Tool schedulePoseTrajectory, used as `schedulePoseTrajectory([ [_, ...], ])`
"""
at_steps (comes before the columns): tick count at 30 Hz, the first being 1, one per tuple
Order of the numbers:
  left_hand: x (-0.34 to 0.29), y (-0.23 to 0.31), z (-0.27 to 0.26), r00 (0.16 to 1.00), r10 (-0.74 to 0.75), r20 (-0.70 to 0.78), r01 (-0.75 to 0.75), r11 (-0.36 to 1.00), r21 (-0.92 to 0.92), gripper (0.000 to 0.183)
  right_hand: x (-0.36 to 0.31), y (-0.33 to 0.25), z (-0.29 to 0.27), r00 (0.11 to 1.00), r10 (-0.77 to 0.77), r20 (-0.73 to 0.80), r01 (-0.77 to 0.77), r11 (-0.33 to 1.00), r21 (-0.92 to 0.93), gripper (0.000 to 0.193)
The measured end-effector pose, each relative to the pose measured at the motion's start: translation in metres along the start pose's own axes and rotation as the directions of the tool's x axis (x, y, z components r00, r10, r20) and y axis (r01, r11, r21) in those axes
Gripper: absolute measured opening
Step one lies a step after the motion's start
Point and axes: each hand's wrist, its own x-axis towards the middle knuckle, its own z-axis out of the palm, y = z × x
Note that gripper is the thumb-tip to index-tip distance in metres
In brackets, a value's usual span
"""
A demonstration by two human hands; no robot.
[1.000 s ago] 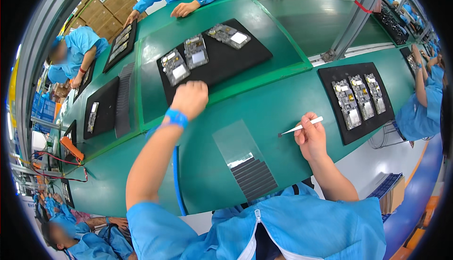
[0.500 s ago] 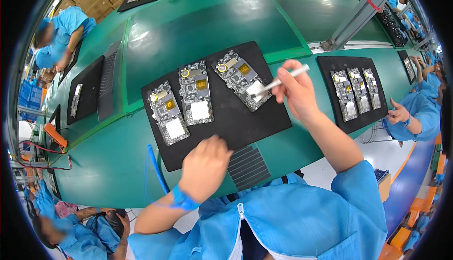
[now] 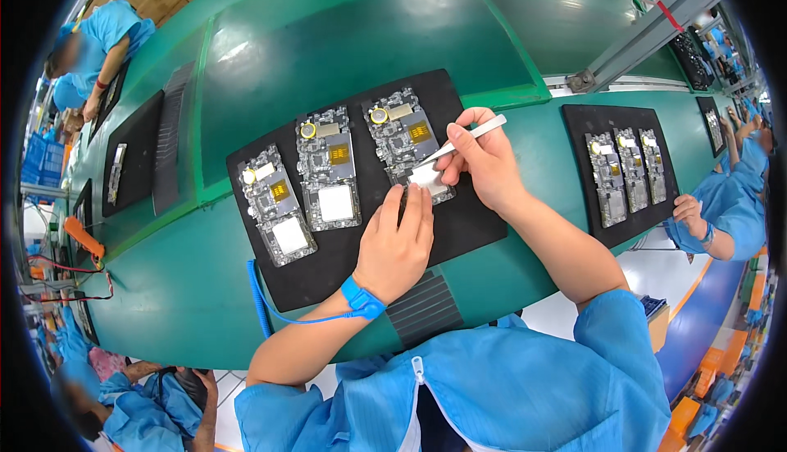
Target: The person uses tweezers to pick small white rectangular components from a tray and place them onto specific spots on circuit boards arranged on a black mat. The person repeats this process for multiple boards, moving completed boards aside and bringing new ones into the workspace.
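Note:
My right hand (image 3: 489,161) is closed on a pair of silvery tweezers (image 3: 475,132). Their tips come down at the upper edge of the white square pad (image 3: 427,177) on the right-hand circuit board (image 3: 397,145). At that board's lower end lies my left hand (image 3: 398,243), fingers stretched out over its near edge and partly hiding it. A blue wrist strap (image 3: 363,299) with a cord is around the left wrist. Two similar boards, a middle one (image 3: 325,165) and a left one (image 3: 266,204), lie on the same black mat (image 3: 369,243), each with a white pad.
A dark ribbed strip (image 3: 425,308) lies between the mat and me, a blue coiled cord (image 3: 257,298) at its left. On the green bench to the right, another black mat (image 3: 578,120) carries three boards, beside a co-worker's hand (image 3: 690,214). A metal post (image 3: 639,38) rises behind.
My left hand has moved up and right from the mat's near edge onto the right-hand board. My right hand has shifted slightly left and down, with the tweezers' tips moving to the pad's upper edge.

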Motion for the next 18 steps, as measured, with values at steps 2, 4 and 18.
schedulePoseTrajectory([
  [2, -0.0015, -0.0004, 0.0060, 1.000, -0.018, -0.015, 0.017, 0.999, -0.031, 0.035, 0.0011, 0.0060, 0.0021, 0.999, -0.035, -0.011, 0.034, 0.998, -0.048, 0.022],
  [4, -0.0034, -0.0009, 0.0081, 0.999, -0.031, -0.015, 0.030, 0.999, -0.037, 0.036, 0.0024, 0.0089, 0.0021, 0.999, -0.036, -0.010, 0.035, 0.998, -0.050, 0.023],
  [18, -0.0024, -0.0017, 0.0080, 1.000, 0.008, -0.011, -0.008, 1.000, 0.017, 0.033, 0.0057, 0.0029, 0.0019, 0.999, 0.018, -0.026, -0.020, 0.997, -0.075, 0.019],
])
